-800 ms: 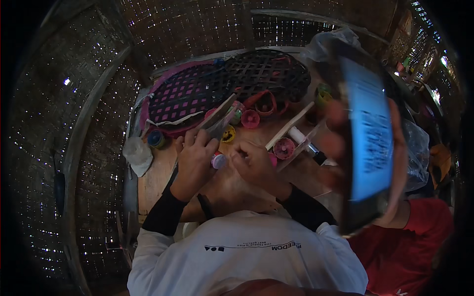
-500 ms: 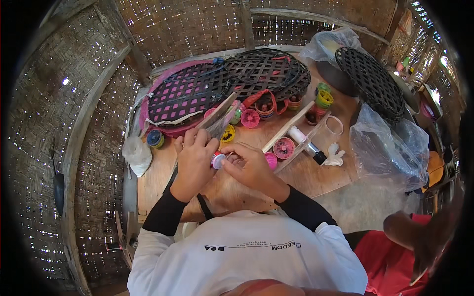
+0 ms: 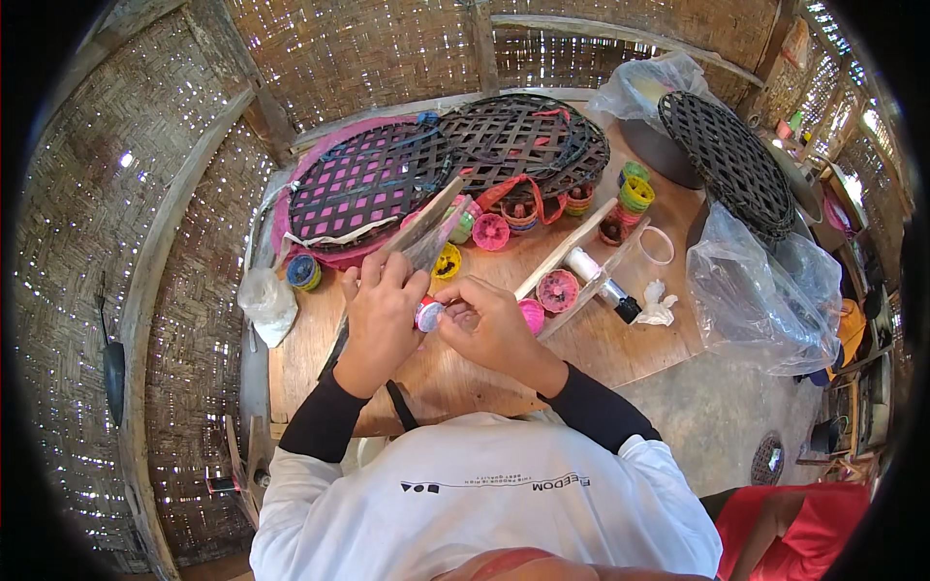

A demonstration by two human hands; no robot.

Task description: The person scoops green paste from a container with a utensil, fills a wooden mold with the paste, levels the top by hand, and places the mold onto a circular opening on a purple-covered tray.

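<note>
My left hand (image 3: 376, 308) is closed around a small round object (image 3: 427, 317), red at its edge with a pale grey-white face toward me. Thumb and fingers of my right hand (image 3: 492, 327) are pinched together right beside that face; whatever lies between them is too small to make out. Both hands are over the wooden table (image 3: 465, 382). Just beyond them sits a yellow ribbed cup (image 3: 447, 260) with something dark inside. Right of my right hand, a bright pink cup (image 3: 531, 315) and a pink cup with a dark middle (image 3: 557, 290) lie between wooden strips.
Dark woven trays (image 3: 373, 184) cover the table's back, one over pink cloth. A wooden slat (image 3: 436, 218) slants up behind my left hand. White-and-black bottle (image 3: 610, 290), pink ring (image 3: 657, 245) and clear plastic bag (image 3: 760, 300) lie rightward. A person in red (image 3: 823, 528) is at lower right.
My hands stay nearly in place, with the right fingertips shifting slightly at the round object. The person in red has moved lower at the right, uncovering more floor.
</note>
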